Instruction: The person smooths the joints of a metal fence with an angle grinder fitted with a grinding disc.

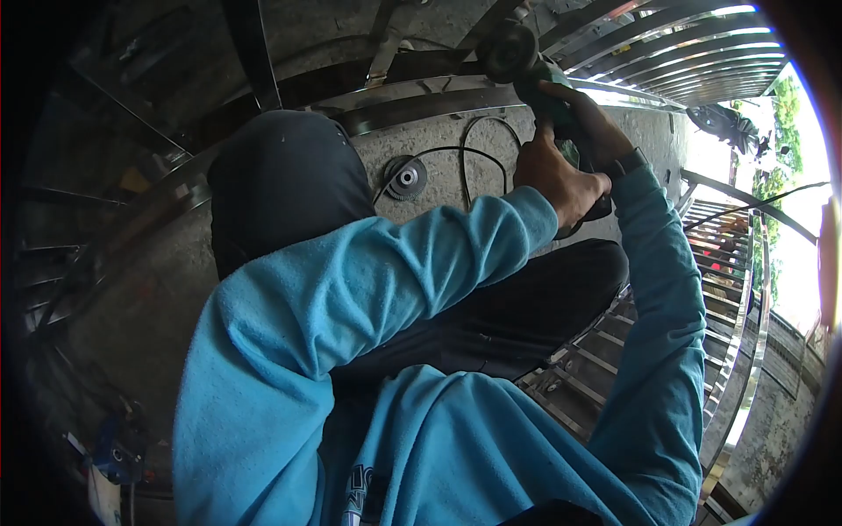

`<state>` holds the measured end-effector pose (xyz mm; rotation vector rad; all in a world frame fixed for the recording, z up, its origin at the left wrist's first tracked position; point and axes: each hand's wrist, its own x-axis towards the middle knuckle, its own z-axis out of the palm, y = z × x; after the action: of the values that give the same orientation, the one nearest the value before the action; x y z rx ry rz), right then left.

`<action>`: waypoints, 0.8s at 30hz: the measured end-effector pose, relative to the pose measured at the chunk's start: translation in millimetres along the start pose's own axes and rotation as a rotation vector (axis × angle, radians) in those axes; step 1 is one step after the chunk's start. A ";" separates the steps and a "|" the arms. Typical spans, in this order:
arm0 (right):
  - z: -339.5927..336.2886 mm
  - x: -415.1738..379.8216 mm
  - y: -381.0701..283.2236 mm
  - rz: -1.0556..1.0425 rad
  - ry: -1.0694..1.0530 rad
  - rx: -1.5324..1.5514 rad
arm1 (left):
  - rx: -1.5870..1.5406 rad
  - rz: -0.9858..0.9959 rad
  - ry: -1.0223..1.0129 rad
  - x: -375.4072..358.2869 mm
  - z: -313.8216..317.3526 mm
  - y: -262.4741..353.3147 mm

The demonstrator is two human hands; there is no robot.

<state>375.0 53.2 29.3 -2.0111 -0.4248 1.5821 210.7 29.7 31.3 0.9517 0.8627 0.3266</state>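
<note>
Both of my hands are wrapped round a green angle grinder (530, 88), held out at the upper right. Its round, dark disc (510, 53) overlaps the shiny metal frame (430, 94) in this view. My left hand (559, 182) is closed on the rear of the grinder's body, thumb pointing up along it. Farther forward, on the far side, my right hand (596, 127) is closed on it too, with a dark watch on the wrist. The fingers of both hands are partly hidden.
A disc with a metal hub (405, 178) lies on the concrete floor, beside a looping black cable (465, 149). Barred metal panels stand at the upper right (675, 53) and right (715, 280). A motorcycle (726, 124) is outside. A blue tool (118, 453) lies at lower left.
</note>
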 end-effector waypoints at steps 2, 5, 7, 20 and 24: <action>2.2 -2.2 -2.7 -0.001 0.015 -0.024 | -0.021 -0.008 -0.009 2.1 1.7 -1.5; 7.0 -4.6 -5.5 0.006 0.016 -0.025 | -0.009 -0.010 0.018 -5.2 1.5 1.4; 11.2 -6.1 -5.9 0.011 0.003 -0.001 | 0.013 -0.006 0.061 -10.1 1.0 2.6; 10.7 -6.3 -3.6 -0.001 0.012 -0.096 | -0.007 -0.013 0.030 -11.8 0.9 1.9; 11.4 -4.1 -1.1 0.011 0.025 -0.142 | -0.010 0.023 0.062 -11.7 1.7 -3.5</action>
<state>363.1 54.3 31.3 -2.1402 -0.5301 1.5709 204.2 19.8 34.8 0.9466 0.9063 0.3809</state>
